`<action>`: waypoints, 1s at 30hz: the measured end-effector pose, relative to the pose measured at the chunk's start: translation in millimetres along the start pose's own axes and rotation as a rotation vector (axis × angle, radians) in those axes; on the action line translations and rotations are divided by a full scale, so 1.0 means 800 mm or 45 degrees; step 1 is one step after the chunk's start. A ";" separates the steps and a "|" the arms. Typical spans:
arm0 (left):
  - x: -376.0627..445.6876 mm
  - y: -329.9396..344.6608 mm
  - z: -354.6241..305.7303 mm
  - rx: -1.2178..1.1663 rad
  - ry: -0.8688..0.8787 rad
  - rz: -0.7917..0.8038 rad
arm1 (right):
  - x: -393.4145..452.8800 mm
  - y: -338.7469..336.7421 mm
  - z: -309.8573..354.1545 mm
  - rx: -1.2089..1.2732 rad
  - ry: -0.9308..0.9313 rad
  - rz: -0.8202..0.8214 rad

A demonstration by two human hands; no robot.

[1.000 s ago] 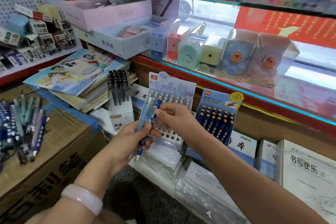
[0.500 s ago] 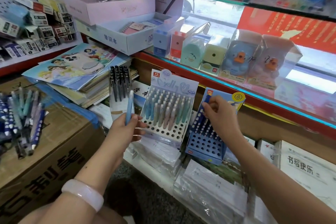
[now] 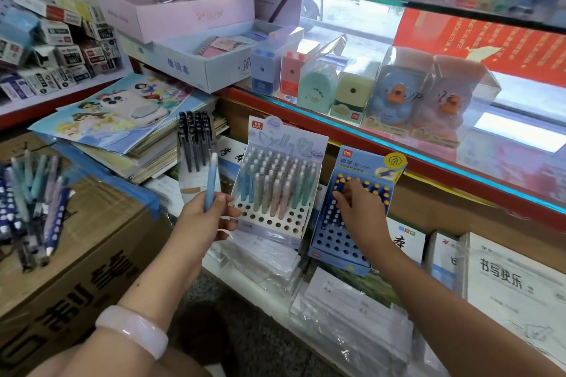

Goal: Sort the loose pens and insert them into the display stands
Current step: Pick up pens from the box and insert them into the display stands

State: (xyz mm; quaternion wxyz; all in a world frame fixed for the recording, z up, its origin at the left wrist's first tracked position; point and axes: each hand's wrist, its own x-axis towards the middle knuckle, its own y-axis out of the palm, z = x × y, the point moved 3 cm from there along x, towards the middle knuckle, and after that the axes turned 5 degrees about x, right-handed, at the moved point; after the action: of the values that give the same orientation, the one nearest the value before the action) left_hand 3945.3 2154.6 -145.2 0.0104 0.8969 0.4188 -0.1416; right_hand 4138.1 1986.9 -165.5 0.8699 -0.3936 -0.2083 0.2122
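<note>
My left hand (image 3: 205,217) holds a light blue pen (image 3: 210,181) upright, just left of the pastel pen stand (image 3: 275,225), whose back rows are filled and front holes are bare. My right hand (image 3: 360,208) reaches into the dark blue stand (image 3: 337,246), its fingertips pinching the yellow-capped top of a blue pen (image 3: 339,188) standing in the stand. A pile of loose pens (image 3: 30,202) lies on the cardboard box (image 3: 92,254) at the left. A white stand with black pens (image 3: 196,141) is behind my left hand.
Stacks of wrapped notebooks (image 3: 352,324) lie under the stands. Picture books (image 3: 116,122) are piled at the left. A glass shelf (image 3: 428,150) above carries boxed pencil sharpeners (image 3: 395,95) and open cartons (image 3: 214,61).
My right hand took a dark blue pen out of my left hand and carried it right to the dark blue stand, then moved lower in it. My left hand keeps the light blue pen.
</note>
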 end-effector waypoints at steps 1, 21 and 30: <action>0.000 0.000 0.000 0.000 -0.001 0.000 | 0.001 0.001 0.000 -0.025 -0.008 0.004; -0.007 -0.005 -0.003 0.003 0.006 0.131 | -0.002 -0.013 0.059 0.085 -0.093 -0.031; -0.014 -0.008 -0.006 0.101 0.074 0.272 | 0.003 0.028 0.181 0.979 0.014 0.638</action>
State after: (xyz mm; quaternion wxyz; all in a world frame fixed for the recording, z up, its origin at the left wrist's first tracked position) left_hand 3935.1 2151.1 -136.8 -0.0223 0.9399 0.3148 -0.1302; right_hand 4058.6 2087.8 -94.8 0.8757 -0.0813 -0.0082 0.4759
